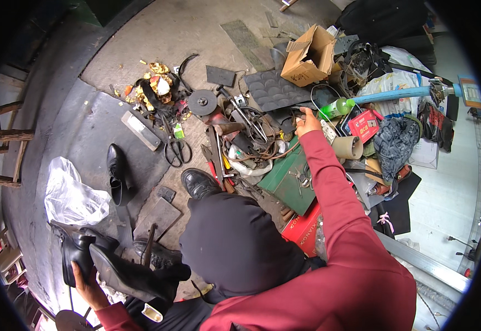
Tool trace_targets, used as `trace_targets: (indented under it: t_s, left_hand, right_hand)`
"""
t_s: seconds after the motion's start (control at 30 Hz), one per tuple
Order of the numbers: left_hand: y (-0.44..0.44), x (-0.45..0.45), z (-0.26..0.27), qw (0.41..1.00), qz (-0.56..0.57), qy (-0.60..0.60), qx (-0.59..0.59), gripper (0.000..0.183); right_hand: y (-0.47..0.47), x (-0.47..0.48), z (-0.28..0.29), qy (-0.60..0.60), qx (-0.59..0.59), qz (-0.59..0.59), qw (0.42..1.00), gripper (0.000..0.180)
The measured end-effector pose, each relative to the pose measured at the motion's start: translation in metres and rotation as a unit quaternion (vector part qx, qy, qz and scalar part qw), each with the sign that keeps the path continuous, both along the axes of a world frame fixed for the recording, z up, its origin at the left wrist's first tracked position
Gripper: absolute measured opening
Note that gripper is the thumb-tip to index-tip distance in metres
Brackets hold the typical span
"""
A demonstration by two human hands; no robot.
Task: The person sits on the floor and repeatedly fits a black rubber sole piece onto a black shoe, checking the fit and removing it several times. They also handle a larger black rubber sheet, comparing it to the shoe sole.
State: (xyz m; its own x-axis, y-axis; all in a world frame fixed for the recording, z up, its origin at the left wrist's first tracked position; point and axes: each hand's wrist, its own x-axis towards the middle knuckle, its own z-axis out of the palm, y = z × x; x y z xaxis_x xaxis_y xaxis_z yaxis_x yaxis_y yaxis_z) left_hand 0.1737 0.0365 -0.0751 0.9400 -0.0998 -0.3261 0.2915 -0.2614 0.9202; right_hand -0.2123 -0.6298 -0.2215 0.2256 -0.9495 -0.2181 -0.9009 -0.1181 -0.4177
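At the lower left, my left hand grips a black leather ankle boot with a side zip. Another black shoe, its sole showing, lies right beside it across my lap. My right hand reaches out to the pile of tools and scraps, near a green plastic bottle and the edge of a black rubber sheet. Its fingers are partly spread; whether they touch or hold something small is unclear. Large black-handled scissors and a single black shoe lie on the floor to the left.
A clear plastic bag, a long sharpening block and a grinding disc lie on the floor. Cables, pliers and a hammer crowd the middle. An open cardboard box stands behind; a green metal box lies beside my right arm.
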Motion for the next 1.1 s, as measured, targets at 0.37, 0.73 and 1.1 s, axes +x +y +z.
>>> trace_targets:
  t_s: [0.37, 0.73, 1.1]
  left_hand:
    - [-0.006, 0.0, -0.001, 0.997, 0.042, 0.018, -0.056, 0.032]
    - [-0.013, -0.006, 0.037, 0.998, 0.051, -0.033, -0.028, 0.032]
    - [-0.028, 0.072, -0.032, 0.932, -0.125, -0.199, 0.278, 0.03]
  right_hand:
    - [0.077, 0.092, 0.209, -0.389, -0.014, 0.105, 0.915, 0.011]
    - [0.268, 0.211, 0.351, -0.543, -0.071, 0.499, 0.671, 0.04]
    - [0.294, 0.268, 0.29, -0.363, 0.089, 0.488, 0.789, 0.044]
